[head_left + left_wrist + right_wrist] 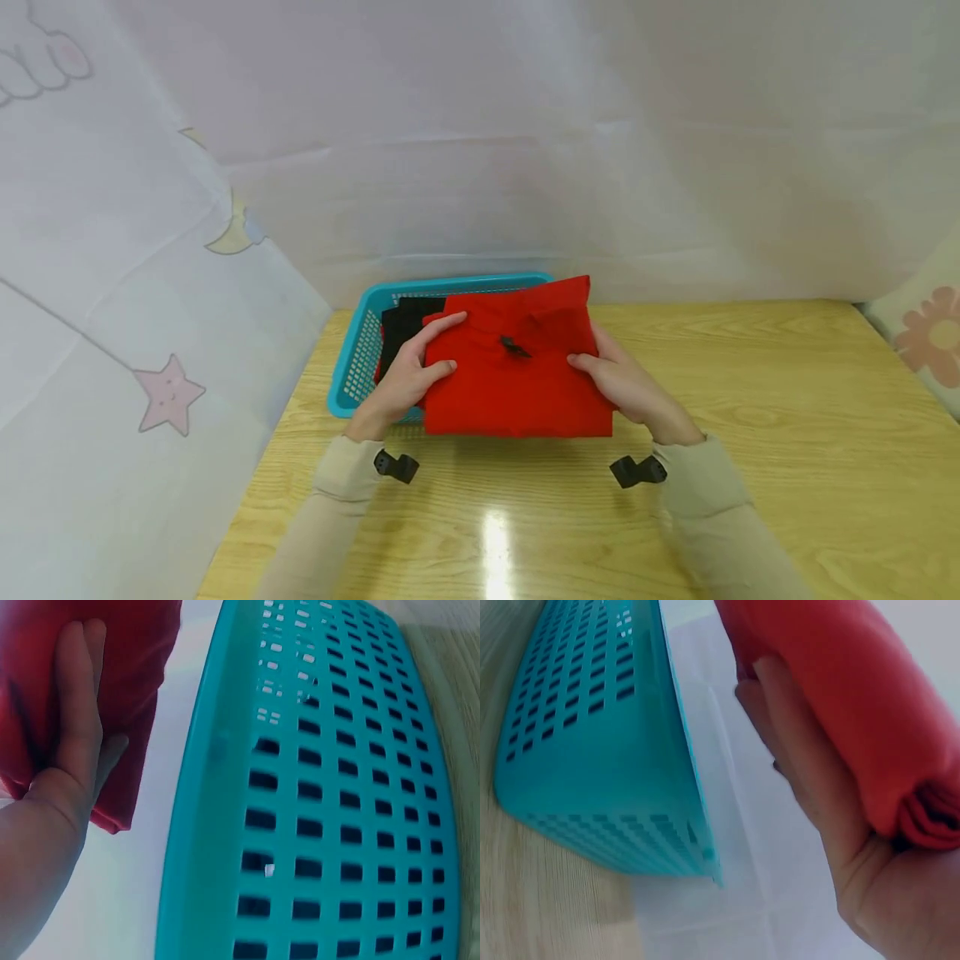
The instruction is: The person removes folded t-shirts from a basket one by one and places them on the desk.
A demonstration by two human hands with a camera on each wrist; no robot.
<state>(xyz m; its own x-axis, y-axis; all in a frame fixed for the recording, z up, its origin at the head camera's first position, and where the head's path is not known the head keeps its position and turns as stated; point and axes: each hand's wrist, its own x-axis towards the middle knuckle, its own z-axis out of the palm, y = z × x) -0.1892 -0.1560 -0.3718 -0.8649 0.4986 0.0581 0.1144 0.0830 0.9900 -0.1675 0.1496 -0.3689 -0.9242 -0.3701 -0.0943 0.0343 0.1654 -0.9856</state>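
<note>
Both hands hold a folded red cloth garment [517, 400] in the air, over the front right part of a blue plastic basket [351, 375]. A small dark print shows in the middle of its upper face. My left hand [405, 379] grips its left edge, thumb on top and fingers along the side. The right hand [626, 383] holds the opposite edge with the thumb above; in the right wrist view the fingers lie beneath the rolled layers of the red garment [870, 697]. Black folded cloth [405, 325] lies inside the basket, partly hidden behind the left hand and the garment.
The basket stands on a wooden table [750, 433], close to its back edge. Behind it hangs a pale sheet [525, 192], with a printed sheet [172, 333] along the left side. Flower-printed fabric [933, 333] is at the far right.
</note>
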